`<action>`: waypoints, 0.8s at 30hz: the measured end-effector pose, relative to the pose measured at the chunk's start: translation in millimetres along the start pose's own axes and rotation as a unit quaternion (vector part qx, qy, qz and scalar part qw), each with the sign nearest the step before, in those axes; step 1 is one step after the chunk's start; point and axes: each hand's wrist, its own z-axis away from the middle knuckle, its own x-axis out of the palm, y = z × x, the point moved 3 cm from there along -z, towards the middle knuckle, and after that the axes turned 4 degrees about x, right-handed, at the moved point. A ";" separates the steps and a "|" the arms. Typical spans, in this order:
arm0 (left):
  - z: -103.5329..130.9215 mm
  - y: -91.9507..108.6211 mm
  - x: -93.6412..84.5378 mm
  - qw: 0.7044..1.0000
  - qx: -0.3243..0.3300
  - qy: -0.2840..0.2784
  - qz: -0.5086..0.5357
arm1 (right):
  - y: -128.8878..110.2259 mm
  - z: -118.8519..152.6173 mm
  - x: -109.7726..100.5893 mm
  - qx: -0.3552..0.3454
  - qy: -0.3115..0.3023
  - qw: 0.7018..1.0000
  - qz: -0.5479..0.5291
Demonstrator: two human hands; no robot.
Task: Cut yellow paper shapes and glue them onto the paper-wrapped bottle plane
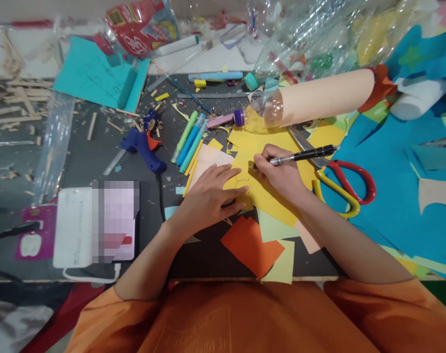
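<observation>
My right hand (278, 171) is closed around a black and silver pen (306, 154), its tip close to a sheet of yellow paper (274, 196). On that paper a small circle with short lines around it is drawn, just beside my left hand (211, 196). The left hand lies flat with fingers spread, pressing on the yellow paper's left part. Scissors (351, 184) with red and yellow handles rest right of my right wrist, blades partly under the bottle. Pieces of orange paper (252, 245) and pale green paper (285, 260) lie nearer to me.
A clear bottle wrapped in peach paper (326, 98) lies beyond my hands. Several markers (189, 142) and a blue glue gun (145, 149) sit to the left. A phone (123, 220) and white power bank (73, 228) are near the front edge. Blue paper (392, 211) spreads at right.
</observation>
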 end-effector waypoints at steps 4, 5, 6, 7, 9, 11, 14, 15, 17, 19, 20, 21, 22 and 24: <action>0.3 -0.6 0.4 1.000 -0.006 0.000 0.002 | -2.0 0.6 0.1 -0.009 0.001 1.000 0.013; 0.3 -0.8 0.5 1.000 -0.007 0.001 0.002 | -2.3 0.8 0.2 -0.010 -0.001 1.000 0.013; 0.4 -0.8 0.5 1.000 -0.005 0.003 0.002 | -2.5 0.9 0.2 -0.010 -0.002 1.000 0.011; 0.5 -0.8 0.5 1.000 -0.003 0.006 0.002 | -2.6 0.9 0.1 -0.011 -0.001 1.000 0.011; 0.7 -0.7 0.9 1.000 0.001 0.010 0.001 | -2.9 1.0 -0.3 -0.019 0.002 1.000 0.015; 0.9 -0.7 1.5 1.000 0.004 0.014 -0.001 | -3.0 1.1 -0.4 -0.027 0.001 0.999 0.022; 1.3 -0.7 2.5 1.000 0.006 0.020 -0.002 | -2.7 1.6 -0.4 -0.031 -0.001 0.999 0.025; 1.4 -0.5 2.6 1.000 0.009 0.023 -0.002 | -3.0 2.0 -0.3 -0.034 -0.002 0.999 0.026; 1.5 -0.3 2.6 1.000 0.011 0.027 -0.003 | -4.0 2.8 0.3 -0.041 -0.013 0.999 0.027; 1.3 -0.3 2.4 1.000 0.011 0.027 -0.004 | -5.0 3.5 0.9 -0.043 -0.026 0.998 0.024; 1.2 -0.3 2.2 1.000 0.011 0.025 -0.005 | -5.2 3.6 0.9 -0.042 -0.027 0.999 0.023; 1.0 -0.3 1.9 1.000 0.011 0.024 -0.004 | -5.3 3.5 0.7 -0.040 -0.025 0.999 0.024; 0.9 -0.3 1.6 1.000 0.011 0.023 -0.004 | -5.2 3.5 0.3 -0.040 -0.021 0.999 0.026; 0.7 -0.3 1.1 1.000 0.013 0.023 -0.002 | -4.7 3.4 0.2 -0.045 -0.021 0.998 0.039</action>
